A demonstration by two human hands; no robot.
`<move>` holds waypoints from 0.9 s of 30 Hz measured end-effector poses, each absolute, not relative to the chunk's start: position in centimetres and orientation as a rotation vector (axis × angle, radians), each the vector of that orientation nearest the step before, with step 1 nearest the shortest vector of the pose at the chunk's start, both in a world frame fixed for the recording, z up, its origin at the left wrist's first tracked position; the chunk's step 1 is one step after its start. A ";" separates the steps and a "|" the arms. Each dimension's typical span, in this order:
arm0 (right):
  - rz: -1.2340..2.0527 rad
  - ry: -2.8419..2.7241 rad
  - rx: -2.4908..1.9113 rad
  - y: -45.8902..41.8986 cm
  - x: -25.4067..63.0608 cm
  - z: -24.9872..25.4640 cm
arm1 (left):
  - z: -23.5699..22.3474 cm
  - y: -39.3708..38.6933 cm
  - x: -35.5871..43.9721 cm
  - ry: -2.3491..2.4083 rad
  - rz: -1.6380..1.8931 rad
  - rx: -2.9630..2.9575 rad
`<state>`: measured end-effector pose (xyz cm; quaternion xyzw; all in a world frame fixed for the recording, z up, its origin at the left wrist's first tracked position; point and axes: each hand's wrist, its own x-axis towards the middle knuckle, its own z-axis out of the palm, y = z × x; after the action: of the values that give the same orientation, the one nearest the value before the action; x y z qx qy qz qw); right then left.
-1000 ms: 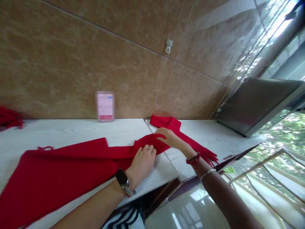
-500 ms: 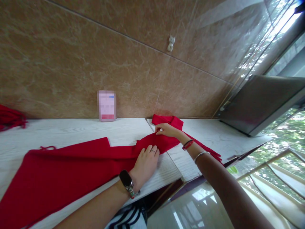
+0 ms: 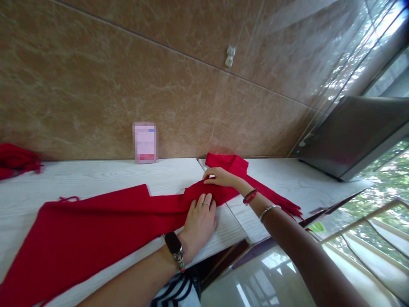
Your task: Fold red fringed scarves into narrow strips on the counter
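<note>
A long red scarf lies spread across the white wood-grain table, wide at the left and bunched narrow at the middle. My left hand lies flat on the narrow part, fingers stretched out, a dark watch on its wrist. My right hand reaches over from the right and pinches the scarf's far edge just beyond my left fingers. Past my right wrist, the scarf's fringed end trails toward the table's right edge.
A small pink card leans against the brown marble wall. More red cloth lies at the far left. A grey laptop-like lid stands at the right by the window. The table's near edge drops to a glossy floor.
My right hand has drawn back from the near side of the scarf to its far edge and closed on it. My left hand has stayed pressed on the cloth.
</note>
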<state>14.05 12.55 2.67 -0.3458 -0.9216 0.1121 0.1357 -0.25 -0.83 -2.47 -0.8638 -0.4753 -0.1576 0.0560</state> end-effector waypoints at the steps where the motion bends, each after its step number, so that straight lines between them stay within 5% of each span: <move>1: 0.342 -2.657 -1.015 12.6 13.9 2.6 | -2.4 -0.9 -0.2 -1.434 -0.482 -2.619; 18: 0.249 -2.545 -1.051 12.7 13.2 0.9 | -2.9 -1.0 -0.1 -1.546 -0.499 -2.588; 27: 0.569 -2.704 -1.011 13.2 12.1 3.1 | -2.5 -1.3 0.2 -1.506 -0.464 -2.580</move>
<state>12.14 13.21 3.07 -0.3418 -0.9144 0.1925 0.0996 0.15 -1.32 -2.50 -0.8519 -0.4973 -0.1533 0.0590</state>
